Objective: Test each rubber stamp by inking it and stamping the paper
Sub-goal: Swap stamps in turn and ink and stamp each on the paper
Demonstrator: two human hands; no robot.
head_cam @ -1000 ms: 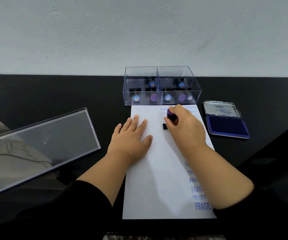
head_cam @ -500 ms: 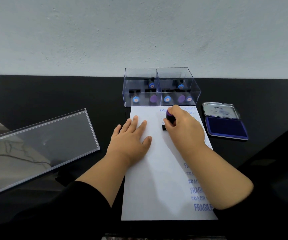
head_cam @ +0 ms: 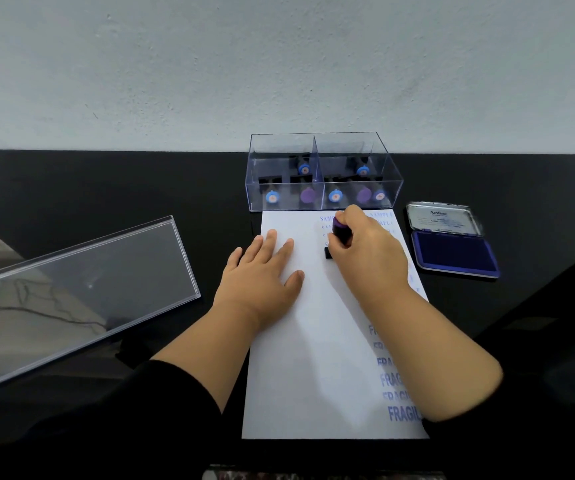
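A white sheet of paper (head_cam: 317,368) lies lengthwise on the black table, with blue SAMPLE prints near its top and FRAGILE prints down its right side. My right hand (head_cam: 369,254) grips a purple-handled rubber stamp (head_cam: 340,233), whose black base rests on the paper's upper middle. My left hand (head_cam: 261,275) lies flat, fingers spread, on the paper's left edge. An open ink pad (head_cam: 455,252) with a blue surface sits right of the paper. Beyond the paper stands a clear box (head_cam: 324,171) holding several stamps with blue and purple handles.
The box's clear lid (head_cam: 78,289) lies tilted on the table (head_cam: 106,188) at the left. A pale wall rises directly behind the table's far edge. My dark sleeves fill the bottom of the view.
Both hands keep their places; the stamp stays pressed on the paper. Only the view shifts slightly.
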